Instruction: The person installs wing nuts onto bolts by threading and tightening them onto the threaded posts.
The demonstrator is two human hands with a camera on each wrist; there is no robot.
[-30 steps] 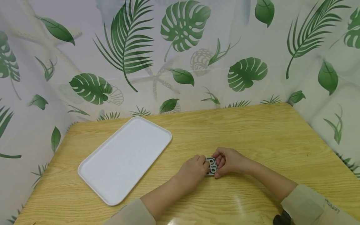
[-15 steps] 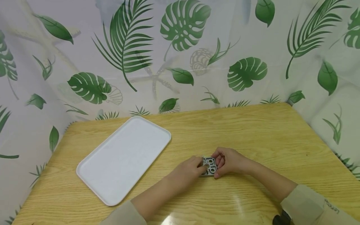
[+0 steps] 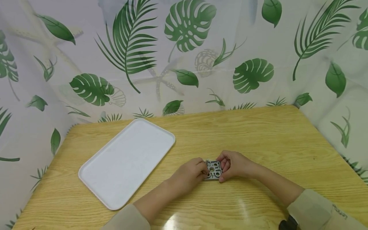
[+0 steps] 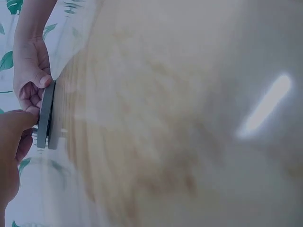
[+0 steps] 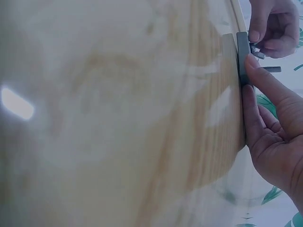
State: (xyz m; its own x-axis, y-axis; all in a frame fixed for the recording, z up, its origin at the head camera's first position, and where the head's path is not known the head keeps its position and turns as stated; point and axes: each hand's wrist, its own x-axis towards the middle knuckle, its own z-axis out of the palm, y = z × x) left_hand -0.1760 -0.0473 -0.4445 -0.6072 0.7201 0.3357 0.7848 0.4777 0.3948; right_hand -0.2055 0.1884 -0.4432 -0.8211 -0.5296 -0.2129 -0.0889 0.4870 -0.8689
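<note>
A square grey plate [image 3: 212, 170] with several round holes lies on the table. My right hand [image 3: 235, 165] grips its right edge between thumb and fingers. At the plate's left side, my left hand [image 3: 191, 172] has its fingers curled; in the right wrist view they pinch a small bolt-like metal piece [image 5: 258, 54] close against the plate. That piece is partly hidden by the fingers. A thin metal pin [image 5: 272, 69] stands out from the plate's upper face. Seen edge-on in the left wrist view, the plate [image 4: 46, 116] shows as a dark slab.
A white rectangular tray [image 3: 126, 163] lies slantwise to the left on the wood-grain table [image 3: 258, 134]. Behind and at both sides hangs a leaf-printed cloth [image 3: 207, 64]. A black object [image 3: 288, 222] shows under the right sleeve.
My left hand has drawn left across the plate, baring more of its face, and its fingers are now curled at the left side. The right hand and the plate stay put.
</note>
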